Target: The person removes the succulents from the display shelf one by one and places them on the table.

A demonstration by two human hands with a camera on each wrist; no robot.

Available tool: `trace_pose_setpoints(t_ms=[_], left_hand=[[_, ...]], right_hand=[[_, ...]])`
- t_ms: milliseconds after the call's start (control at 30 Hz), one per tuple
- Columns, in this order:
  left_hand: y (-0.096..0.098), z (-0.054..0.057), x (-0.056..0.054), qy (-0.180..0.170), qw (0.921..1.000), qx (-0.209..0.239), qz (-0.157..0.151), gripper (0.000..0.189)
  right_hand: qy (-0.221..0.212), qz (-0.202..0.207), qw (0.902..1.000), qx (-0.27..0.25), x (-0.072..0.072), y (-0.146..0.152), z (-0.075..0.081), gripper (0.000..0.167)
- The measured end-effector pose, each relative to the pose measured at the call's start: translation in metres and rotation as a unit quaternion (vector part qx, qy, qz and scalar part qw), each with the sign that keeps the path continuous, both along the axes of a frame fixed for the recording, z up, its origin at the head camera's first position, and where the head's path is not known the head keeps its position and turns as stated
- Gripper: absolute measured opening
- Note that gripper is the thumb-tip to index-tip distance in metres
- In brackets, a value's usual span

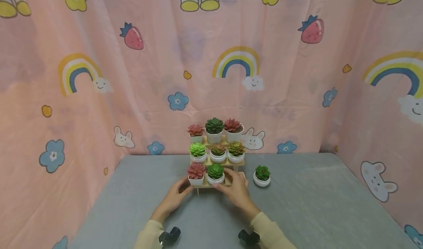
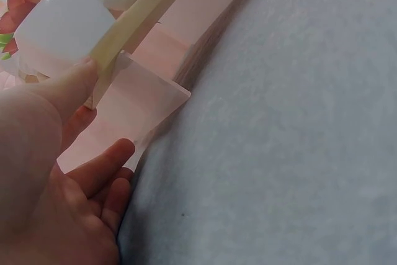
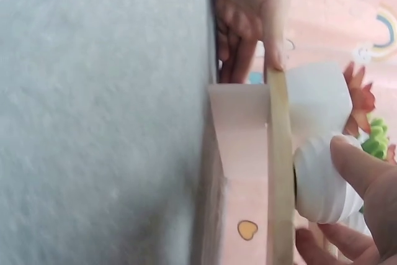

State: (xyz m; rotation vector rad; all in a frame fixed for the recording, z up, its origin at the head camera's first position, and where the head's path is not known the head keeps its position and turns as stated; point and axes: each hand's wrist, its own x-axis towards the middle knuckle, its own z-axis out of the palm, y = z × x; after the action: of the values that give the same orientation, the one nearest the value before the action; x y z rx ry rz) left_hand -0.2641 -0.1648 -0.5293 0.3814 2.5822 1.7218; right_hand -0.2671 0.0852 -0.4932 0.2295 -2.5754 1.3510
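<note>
A 3-tier stand [image 1: 203, 186] with pale wooden shelves is toward the back of a grey worktop [image 1: 317, 205]. It carries 8 small fake-looking succulents in white pots: 3 on top, 3 in the middle, 2 on the bottom shelf.

The person's left hand [image 1: 175, 195] is at the left end of the bottom shelf, its thumb and index finger pinching the shelf's end while the other fingers curl loosely below. Just beside it, on that shelf, is a red plant [image 1: 196, 172] in a smooth pot.

The right hand [image 1: 238, 190] is partly closed, thumb and fingers holding the ribbed pot of a green plant [image 1: 215, 171], next to the red plant. The pot is upright, its base against the shelf or very near it; the exact contact is hard to tell.

Another green succulent [image 1: 262, 176] stands on the worktop, right of the stand and apart from it. Behind hangs a pink cloth [image 1: 158, 76] printed with rainbows, strawberries, flowers and rabbits.
</note>
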Motion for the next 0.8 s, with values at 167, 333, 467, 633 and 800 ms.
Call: trace_pose_setpoints(t_ms=[167, 333, 467, 633, 800], left_hand=[[0.0, -0.002, -0.001, -0.005, 1.0, 0.005, 0.002, 0.057], [0.0, -0.001, 0.0, -0.004, 1.0, 0.006, 0.004, 0.057], [0.0, 0.0, 0.001, -0.009, 0.9999, 0.007, 0.007, 0.057], [0.001, 0.001, 0.004, -0.014, 0.9998, 0.002, 0.015, 0.058], [0.003, 0.002, 0.004, -0.011, 0.9999, -0.006, 0.011, 0.059]], right_hand=[[-0.034, 0.032, 0.9984, -0.03, 0.0, 0.008, 0.008, 0.062], [-0.057, 0.063, 0.9948, -0.056, 0.002, 0.017, 0.017, 0.061], [-0.065, 0.113, 0.9857, -0.107, 0.005, 0.025, 0.02, 0.058], [-0.076, 0.172, 0.9715, -0.145, 0.008, 0.037, 0.022, 0.056], [-0.066, 0.209, 0.9604, -0.172, 0.006, 0.045, 0.024, 0.062]])
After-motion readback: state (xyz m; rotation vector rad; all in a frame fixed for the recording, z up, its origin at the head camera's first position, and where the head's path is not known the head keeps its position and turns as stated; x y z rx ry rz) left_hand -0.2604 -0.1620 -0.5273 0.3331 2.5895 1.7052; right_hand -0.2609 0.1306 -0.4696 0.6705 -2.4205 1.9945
